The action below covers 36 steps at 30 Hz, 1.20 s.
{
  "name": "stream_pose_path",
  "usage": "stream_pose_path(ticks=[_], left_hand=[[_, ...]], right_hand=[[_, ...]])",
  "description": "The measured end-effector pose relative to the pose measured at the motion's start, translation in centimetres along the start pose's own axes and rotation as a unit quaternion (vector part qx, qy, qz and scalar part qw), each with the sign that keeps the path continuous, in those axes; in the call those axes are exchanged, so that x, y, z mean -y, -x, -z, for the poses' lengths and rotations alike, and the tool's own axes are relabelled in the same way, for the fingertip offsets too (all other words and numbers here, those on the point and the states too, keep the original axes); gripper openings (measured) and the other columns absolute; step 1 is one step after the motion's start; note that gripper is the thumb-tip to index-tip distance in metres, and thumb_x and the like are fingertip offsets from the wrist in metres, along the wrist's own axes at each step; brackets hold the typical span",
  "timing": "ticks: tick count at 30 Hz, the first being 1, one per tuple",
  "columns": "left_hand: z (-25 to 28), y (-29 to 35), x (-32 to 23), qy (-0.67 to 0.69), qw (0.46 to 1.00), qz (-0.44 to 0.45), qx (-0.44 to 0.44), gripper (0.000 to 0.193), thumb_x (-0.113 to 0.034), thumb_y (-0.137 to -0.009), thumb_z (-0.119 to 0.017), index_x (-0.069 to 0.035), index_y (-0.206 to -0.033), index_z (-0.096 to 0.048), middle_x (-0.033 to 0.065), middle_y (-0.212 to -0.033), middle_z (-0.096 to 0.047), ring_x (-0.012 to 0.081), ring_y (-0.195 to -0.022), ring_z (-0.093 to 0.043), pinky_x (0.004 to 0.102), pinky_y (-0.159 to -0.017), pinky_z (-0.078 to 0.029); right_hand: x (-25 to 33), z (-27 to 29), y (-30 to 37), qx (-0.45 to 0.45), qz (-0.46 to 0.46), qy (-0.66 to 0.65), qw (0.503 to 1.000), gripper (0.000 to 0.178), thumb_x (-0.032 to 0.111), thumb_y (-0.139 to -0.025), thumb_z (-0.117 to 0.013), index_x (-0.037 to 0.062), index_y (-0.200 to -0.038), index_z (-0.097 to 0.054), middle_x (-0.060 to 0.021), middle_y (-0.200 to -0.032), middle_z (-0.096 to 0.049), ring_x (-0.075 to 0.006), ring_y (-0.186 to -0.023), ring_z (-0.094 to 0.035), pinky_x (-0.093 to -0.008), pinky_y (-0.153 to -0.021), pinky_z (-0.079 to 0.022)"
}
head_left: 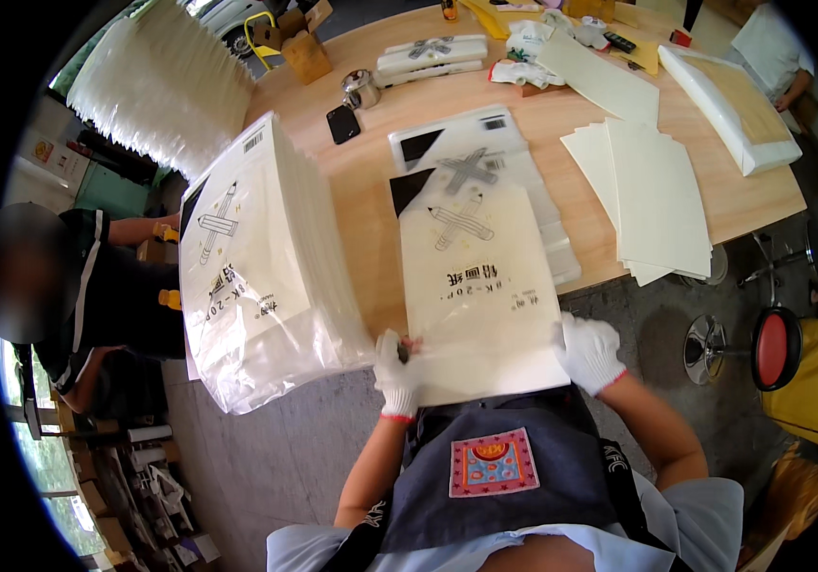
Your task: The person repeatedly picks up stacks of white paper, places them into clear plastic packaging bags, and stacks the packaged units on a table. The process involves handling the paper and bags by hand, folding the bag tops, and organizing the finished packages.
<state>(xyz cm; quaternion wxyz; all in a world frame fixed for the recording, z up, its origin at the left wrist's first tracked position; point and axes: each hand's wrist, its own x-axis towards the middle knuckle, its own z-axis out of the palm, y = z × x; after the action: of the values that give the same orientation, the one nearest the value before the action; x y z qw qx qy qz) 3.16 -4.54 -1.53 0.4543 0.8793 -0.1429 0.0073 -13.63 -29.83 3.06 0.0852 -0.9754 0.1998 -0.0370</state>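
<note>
In front of me a clear printed plastic bag (pixel 466 238) with a sheaf of cream paper (pixel 494 375) inside lies over the table's near edge. The paper's near end lies close to my apron. My left hand (pixel 395 375), in a white knitted glove with a red cuff, is closed on the bag's near left corner; something small and dark shows by its thumb. My right hand (pixel 592 353), gloved alike and slightly blurred, grips the right edge near the same end. Under the bag's far part lie more flat printed bags (pixel 499 129).
To the left stands a tall stack of filled bags (pixel 266 238), with a high pile of sheets (pixel 161 86) behind. Loose cream sheets (pixel 661 191) lie right. A phone (pixel 343 124) and metal pot (pixel 360 89) sit farther back. A person (pixel 75 286) is at left, another (pixel 776 57) far right.
</note>
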Motion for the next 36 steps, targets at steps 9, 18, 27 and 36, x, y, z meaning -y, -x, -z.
stream_pose_path(ticks=[9,18,27,36], left_hand=[[5.8,5.5,-3.7,-0.008,0.976,-0.115,0.184,0.027,0.003,-0.063,-0.070,-0.008,-0.069,-0.046,0.0068,-0.064,-0.048,0.0227,-0.054,-0.051,0.0332,-0.049,-0.041],[1.9,5.5,4.7,-0.077,0.972,-0.093,0.204,0.025,-0.002,-0.065,-0.065,-0.008,-0.083,-0.048,0.0111,-0.076,-0.052,0.0289,-0.063,-0.058,0.0375,-0.055,-0.047],[-1.9,1.1,3.7,0.205,0.939,0.216,0.173,0.025,-0.022,-0.092,-0.056,-0.002,-0.106,-0.059,0.0014,-0.081,-0.060,0.0119,-0.074,-0.056,0.0257,-0.070,-0.048],[15.2,-3.6,-12.4,0.199,0.948,-0.228,-0.100,0.005,0.001,-0.087,-0.052,-0.004,-0.087,-0.053,-0.0015,-0.065,-0.043,0.0086,-0.056,-0.043,0.0243,-0.051,-0.038]], right_hand=[[1.7,2.3,6.5,0.023,0.093,0.013,0.995,0.018,0.021,-0.081,-0.050,0.0091,-0.068,-0.057,-0.0079,-0.048,-0.055,-0.0247,-0.038,-0.056,-0.0392,-0.039,-0.045],[-2.6,-3.6,5.7,0.103,-0.011,-0.064,0.993,0.027,0.026,-0.080,-0.052,0.0095,-0.059,-0.058,-0.0162,-0.060,-0.059,-0.0345,-0.053,-0.059,-0.0479,-0.051,-0.046],[-4.6,-7.6,-0.3,0.075,-0.212,-0.415,0.882,0.038,0.040,-0.092,-0.048,0.0075,-0.106,-0.062,-0.0134,-0.098,-0.067,-0.0195,-0.079,-0.066,-0.0343,-0.068,-0.050],[9.2,-5.0,-8.9,0.266,-0.087,-0.814,0.509,0.025,0.023,-0.093,-0.057,0.0027,-0.107,-0.058,-0.0005,-0.092,-0.060,-0.0065,-0.075,-0.054,-0.0225,-0.063,-0.045]])
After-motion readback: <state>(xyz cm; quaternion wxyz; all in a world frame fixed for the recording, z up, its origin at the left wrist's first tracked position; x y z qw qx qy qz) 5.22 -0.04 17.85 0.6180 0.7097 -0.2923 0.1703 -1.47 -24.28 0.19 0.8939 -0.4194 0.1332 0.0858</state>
